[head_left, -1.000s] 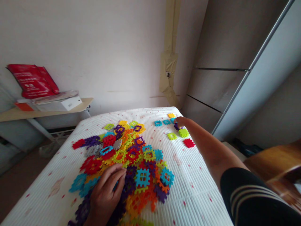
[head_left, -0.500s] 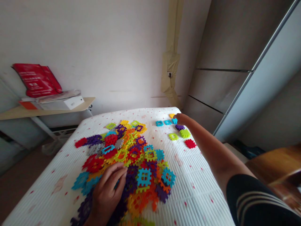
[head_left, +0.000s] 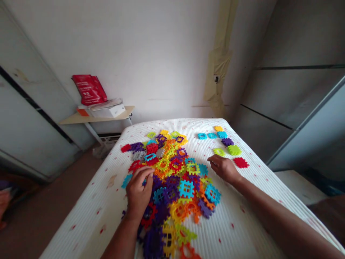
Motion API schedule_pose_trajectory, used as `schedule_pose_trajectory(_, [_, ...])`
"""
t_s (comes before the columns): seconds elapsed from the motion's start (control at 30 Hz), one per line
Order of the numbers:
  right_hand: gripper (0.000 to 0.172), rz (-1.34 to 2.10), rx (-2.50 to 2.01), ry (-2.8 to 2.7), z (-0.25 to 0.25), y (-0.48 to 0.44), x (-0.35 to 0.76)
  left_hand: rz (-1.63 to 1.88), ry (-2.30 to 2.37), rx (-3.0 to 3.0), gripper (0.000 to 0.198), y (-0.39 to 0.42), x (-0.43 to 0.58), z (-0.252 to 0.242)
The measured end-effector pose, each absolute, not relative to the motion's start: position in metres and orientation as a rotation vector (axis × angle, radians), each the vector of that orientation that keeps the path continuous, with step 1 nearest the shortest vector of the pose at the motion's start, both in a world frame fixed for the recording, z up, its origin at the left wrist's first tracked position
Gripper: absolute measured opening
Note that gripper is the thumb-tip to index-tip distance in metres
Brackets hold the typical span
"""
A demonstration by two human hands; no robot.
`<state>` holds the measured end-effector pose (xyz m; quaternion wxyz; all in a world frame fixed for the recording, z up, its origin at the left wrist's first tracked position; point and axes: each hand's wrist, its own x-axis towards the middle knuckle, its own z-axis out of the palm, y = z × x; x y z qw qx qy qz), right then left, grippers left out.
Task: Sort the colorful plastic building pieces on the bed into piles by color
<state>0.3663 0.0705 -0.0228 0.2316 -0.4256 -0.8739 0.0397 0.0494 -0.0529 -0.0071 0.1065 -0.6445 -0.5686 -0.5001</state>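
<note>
The left hand [head_left: 138, 189] is over the pile of toy blocks [head_left: 172, 181] on the white cloth [head_left: 99, 187], fingers bent. The right hand [head_left: 223, 167] is near a green block [head_left: 219, 151], fingers close together. Whether they hold anything cannot be told.

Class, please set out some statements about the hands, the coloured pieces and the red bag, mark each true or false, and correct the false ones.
1. The left hand is over the pile of pieces. True.
2. The right hand is over the red bag. False: the right hand is beside the pile.
3. The solid red piece lies apart from the pile. True.
4. The red bag is on the floor. False: it is on the side table stack.
5. Every piece is purple. False: there are several colours.
</note>
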Motion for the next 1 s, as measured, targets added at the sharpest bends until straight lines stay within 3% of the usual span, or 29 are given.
schedule_pose_trajectory(0.47, [0.027, 0.184, -1.281, -2.318, -0.051, 0.079, 0.372, -1.517, -2.028, -1.789, 0.015, -0.052, 0.021, -0.014])
schedule_pose_trajectory(1.0, [0.027, 0.235, -1.214, -2.237, -0.054, 0.082, 0.375, -0.798, -2.336, -1.831, 0.022, -0.053, 0.030, -0.008])
